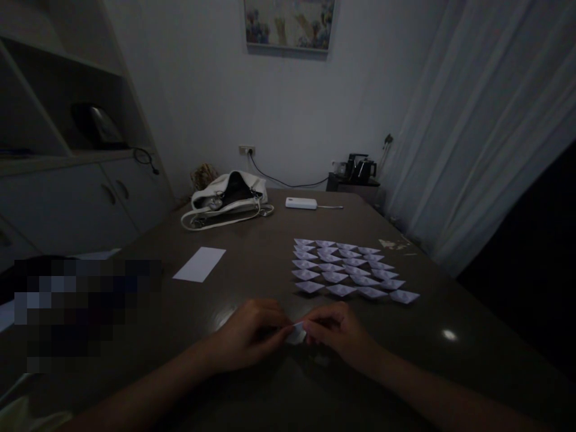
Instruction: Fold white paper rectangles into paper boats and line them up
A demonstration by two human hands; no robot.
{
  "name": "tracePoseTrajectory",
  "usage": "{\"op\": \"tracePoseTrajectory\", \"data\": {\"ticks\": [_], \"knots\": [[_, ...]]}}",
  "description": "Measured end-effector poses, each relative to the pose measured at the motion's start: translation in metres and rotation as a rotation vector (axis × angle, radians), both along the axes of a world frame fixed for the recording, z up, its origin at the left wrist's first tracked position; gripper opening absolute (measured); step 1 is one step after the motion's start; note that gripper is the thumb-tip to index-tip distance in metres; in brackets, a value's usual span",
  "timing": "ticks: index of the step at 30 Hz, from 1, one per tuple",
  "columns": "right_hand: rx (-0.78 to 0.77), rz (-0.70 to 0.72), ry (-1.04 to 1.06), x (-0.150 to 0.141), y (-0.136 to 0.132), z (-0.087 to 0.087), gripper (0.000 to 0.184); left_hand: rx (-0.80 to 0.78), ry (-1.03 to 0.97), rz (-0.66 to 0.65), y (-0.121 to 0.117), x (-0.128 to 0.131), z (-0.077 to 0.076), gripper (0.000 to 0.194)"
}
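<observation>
The person's left hand and right hand are closed, thumbs against fingers, pinching a small folded paper between them at the near side of the bench. This piece looks only partly folded (its exact shape is mostly hidden by the fingers). Finished paper boats stand in close rows just beyond the right hand, so most of the visible folding appears done. One flat white sheet lies unfolded beyond the left hand.

The bench is dark and glossy, catching small glints of light. Towards its far end sit a white handbag and a white power bank. The room is dim, with a framed picture on the wall and a pale curtain at the right.
</observation>
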State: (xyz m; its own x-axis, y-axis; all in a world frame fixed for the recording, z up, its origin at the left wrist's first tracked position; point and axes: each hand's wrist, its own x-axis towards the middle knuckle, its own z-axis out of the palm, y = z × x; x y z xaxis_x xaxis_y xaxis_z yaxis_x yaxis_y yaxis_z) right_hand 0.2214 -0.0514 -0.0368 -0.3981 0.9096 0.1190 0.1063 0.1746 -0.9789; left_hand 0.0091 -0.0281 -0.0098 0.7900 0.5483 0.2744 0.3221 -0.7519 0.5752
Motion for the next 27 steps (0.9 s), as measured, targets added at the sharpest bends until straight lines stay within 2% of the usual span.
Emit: {"op": "tracePoseTrajectory", "data": {"ticks": [7,12,15,17,22,24,27], "knots": [[-0.057,-0.035,-0.045,-0.001,0.001,-0.002,0.023,-0.010,-0.052,0.064,0.000,0.001,0.003,0.027],[-0.045,-0.035,-0.024,-0.001,0.001,-0.001,0.023,-0.110,-0.058,0.052,0.001,0.002,0.002,0.030],[-0.060,-0.039,0.023,-0.001,0.002,-0.001,0.023,-0.260,-0.072,0.075,0.002,0.002,-0.001,0.034],[-0.065,-0.040,0.047,-0.002,0.002,0.000,0.024,-0.431,-0.118,0.084,0.002,0.003,-0.003,0.031],[-0.077,-0.031,0.090,-0.002,0.003,0.003,0.027,-0.880,-0.338,-0.026,0.003,0.007,-0.007,0.030],[-0.082,-0.020,0.104,-0.002,0.003,0.003,0.027,-0.965,-0.384,-0.068,0.004,0.007,-0.009,0.027],[-0.095,-0.007,0.112,-0.002,0.003,0.003,0.026,-1.002,-0.407,-0.106,0.006,0.006,-0.012,0.021]]}}
